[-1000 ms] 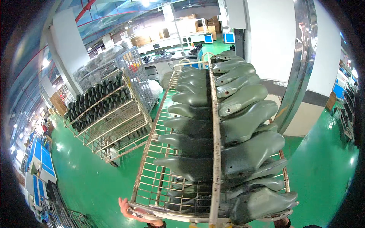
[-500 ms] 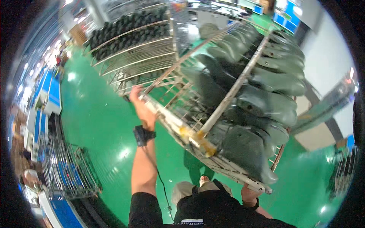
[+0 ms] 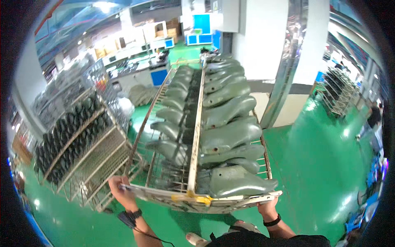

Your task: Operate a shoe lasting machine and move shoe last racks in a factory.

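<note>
A long wire rack cart [image 3: 164,193] stretches away from me, loaded with two rows of grey-green shoe lasts [image 3: 230,138]. My left hand [image 3: 121,188] grips the near left corner of its front rail. My right hand [image 3: 267,204] holds the near right corner; only its knuckles and a black wristband show below the rail. Yellow tape [image 3: 197,199] wraps the middle of the front rail where the centre bar meets it.
Another wire cart [image 3: 78,152] with dark lasts stands close on the left. A white wall with a shiny metal column [image 3: 288,70] rises on the right. Green floor [image 3: 325,164] spreads right, with a further rack [image 3: 339,88] and a person [image 3: 373,117] at the far right.
The view has swung back upright from a steep tilt. The cart now points straight ahead, and both hands remain on its front rail.
</note>
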Tool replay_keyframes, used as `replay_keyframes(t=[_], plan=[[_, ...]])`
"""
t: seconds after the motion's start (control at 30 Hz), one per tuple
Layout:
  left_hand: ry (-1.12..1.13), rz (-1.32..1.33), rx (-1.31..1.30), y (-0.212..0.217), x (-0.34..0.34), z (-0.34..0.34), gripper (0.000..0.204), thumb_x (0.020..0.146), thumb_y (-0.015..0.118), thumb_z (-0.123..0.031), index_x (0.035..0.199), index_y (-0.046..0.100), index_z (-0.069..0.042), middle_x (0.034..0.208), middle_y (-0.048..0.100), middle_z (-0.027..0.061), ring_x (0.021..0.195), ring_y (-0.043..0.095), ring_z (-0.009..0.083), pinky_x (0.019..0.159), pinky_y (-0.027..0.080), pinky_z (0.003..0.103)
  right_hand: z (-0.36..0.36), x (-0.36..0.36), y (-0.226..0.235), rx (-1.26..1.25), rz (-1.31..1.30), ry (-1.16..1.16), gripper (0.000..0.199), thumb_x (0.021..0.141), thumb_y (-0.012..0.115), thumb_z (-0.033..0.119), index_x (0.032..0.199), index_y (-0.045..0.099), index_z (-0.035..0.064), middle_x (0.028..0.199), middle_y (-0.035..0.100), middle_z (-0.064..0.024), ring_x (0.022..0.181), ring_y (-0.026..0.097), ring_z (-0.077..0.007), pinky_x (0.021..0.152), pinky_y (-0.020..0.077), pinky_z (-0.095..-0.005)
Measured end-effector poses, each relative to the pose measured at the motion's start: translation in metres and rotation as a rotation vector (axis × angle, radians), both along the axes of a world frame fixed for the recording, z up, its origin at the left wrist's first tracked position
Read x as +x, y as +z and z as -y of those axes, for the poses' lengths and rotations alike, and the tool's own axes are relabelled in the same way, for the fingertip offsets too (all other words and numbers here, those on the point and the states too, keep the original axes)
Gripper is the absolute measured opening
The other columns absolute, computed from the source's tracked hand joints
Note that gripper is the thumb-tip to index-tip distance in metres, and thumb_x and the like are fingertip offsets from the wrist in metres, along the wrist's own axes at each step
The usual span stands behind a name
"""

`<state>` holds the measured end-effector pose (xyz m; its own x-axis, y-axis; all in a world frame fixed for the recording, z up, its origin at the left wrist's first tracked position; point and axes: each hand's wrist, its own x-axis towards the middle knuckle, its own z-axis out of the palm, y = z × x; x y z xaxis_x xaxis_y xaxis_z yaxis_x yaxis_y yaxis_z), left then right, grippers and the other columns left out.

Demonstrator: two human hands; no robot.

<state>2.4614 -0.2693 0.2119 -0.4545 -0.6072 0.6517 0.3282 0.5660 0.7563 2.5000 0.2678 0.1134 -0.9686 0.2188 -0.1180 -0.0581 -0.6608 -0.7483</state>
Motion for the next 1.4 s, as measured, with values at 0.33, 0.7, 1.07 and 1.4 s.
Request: replay_keyframes(t=[0.33, 0.7, 1.07, 1.4], plan=[[0.02, 0.086, -0.338, 0.018, 0.003, 0.006, 0.029, 0.097, 0.059, -0.017, 0.075, 0.045, -0.005, 0.072, 0.041, 0.0073, 0.07, 0.041, 0.0241, 0.063, 0.033, 0.039, 0.039, 0.004, 0.028, 0.26, -0.081, -0.479, 0.043, 0.102, 0.043, 0.036, 0.131, 0.055, 0.0064, 0.109, 0.064, -0.0094, 0.1, 0.063, -0.0238, 0.09, 0.0522, -0.0398], [0.014, 0.304, -0.307, 0.033, -0.002, -0.01, 0.031, 0.087, 0.058, -0.006, 0.065, 0.038, -0.003, 0.065, 0.035, 0.0075, 0.068, 0.035, 0.0235, 0.061, 0.029, 0.04, 0.041, -0.029, 0.052, 0.134, -0.003, -0.725, 0.037, 0.103, 0.042, 0.014, 0.132, 0.058, -0.0028, 0.098, 0.065, -0.0079, 0.085, 0.063, -0.0176, 0.078, 0.054, -0.033], [0.037, 0.087, -0.617, 0.011, 0.045, -0.104, 0.013, 0.083, 0.05, 0.008, 0.073, 0.046, 0.001, 0.07, 0.037, 0.0076, 0.064, 0.031, 0.0254, 0.053, 0.027, 0.036, -0.078, -0.046, 0.031, 0.159, -0.149, -0.693, 0.028, 0.103, 0.049, 0.017, 0.122, 0.059, -0.0018, 0.102, 0.068, -0.0098, 0.087, 0.066, -0.02, 0.079, 0.0564, -0.0333], [0.012, 0.132, -0.62, -0.032, 0.108, -0.201, 0.051, 0.104, 0.041, -0.03, 0.058, 0.046, -0.009, 0.052, 0.035, 0.0034, 0.05, 0.032, 0.0188, 0.06, 0.031, 0.044, -0.208, -0.067, -0.002, 0.267, -0.236, -0.642, 0.032, 0.106, 0.04, 0.027, 0.117, 0.06, 0.0043, 0.107, 0.067, -0.0087, 0.094, 0.066, -0.0189, 0.083, 0.0576, -0.0324]])
